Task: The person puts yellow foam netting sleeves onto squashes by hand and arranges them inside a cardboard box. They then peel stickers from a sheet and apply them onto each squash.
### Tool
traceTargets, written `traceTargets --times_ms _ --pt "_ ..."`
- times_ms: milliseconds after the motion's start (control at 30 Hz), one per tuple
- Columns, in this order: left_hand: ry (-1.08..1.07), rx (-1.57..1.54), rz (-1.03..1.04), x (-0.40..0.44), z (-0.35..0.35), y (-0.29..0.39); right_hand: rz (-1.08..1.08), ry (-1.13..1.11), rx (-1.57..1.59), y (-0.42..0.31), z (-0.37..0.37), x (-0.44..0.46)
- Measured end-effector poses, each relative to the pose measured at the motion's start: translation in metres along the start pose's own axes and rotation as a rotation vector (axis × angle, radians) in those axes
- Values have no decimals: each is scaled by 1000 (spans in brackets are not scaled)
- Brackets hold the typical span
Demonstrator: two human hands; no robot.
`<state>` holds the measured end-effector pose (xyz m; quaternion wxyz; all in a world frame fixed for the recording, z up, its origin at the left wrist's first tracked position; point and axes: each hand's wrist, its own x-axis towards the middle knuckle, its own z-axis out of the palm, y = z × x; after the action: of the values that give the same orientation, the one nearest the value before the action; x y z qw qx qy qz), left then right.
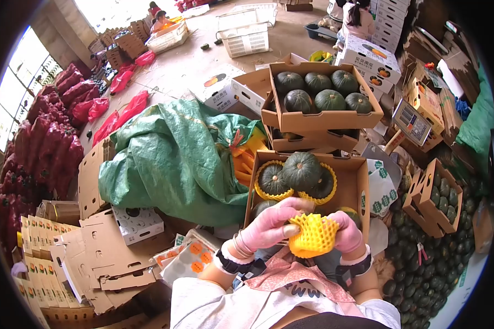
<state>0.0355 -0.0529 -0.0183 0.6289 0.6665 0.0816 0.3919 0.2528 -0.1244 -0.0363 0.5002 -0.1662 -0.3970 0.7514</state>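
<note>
A yellow foam net sleeve (312, 236) is stretched between my two pink-gloved hands, just in front of my chest. My left hand (270, 226) pinches its left side with the thumb and fingers. On the other side, my right hand (347, 232) has its fingers closed on the sleeve's edge. I cannot see whether anything is inside the sleeve. Beyond my hands is an open cardboard box (343, 164) with dark green squashes in it. One squash (302, 170) rests on top, between a squash (273, 180) and another squash (323, 186), both in yellow foam nets.
Behind it, a stacked box (329, 122) holds several squashes. A green woven sack (175, 159) with yellow foam nets (246, 162) lies left. Flattened cartons (115, 252) and red mesh sacks (44, 148) are further left. Loose squashes (422, 274) and a scale (411, 122) are right.
</note>
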Motion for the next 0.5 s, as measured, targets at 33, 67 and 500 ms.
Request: traceTargets --times_ms 33,67,500 --pt "8 -13 -55 -1 3 2 4 31 -154 -1 7 3" --pt "15 -24 -108 -2 6 4 56 156 -269 -6 17 3" --pt "-436 -170 -226 -13 -15 1 -120 312 -896 -6 33 17"
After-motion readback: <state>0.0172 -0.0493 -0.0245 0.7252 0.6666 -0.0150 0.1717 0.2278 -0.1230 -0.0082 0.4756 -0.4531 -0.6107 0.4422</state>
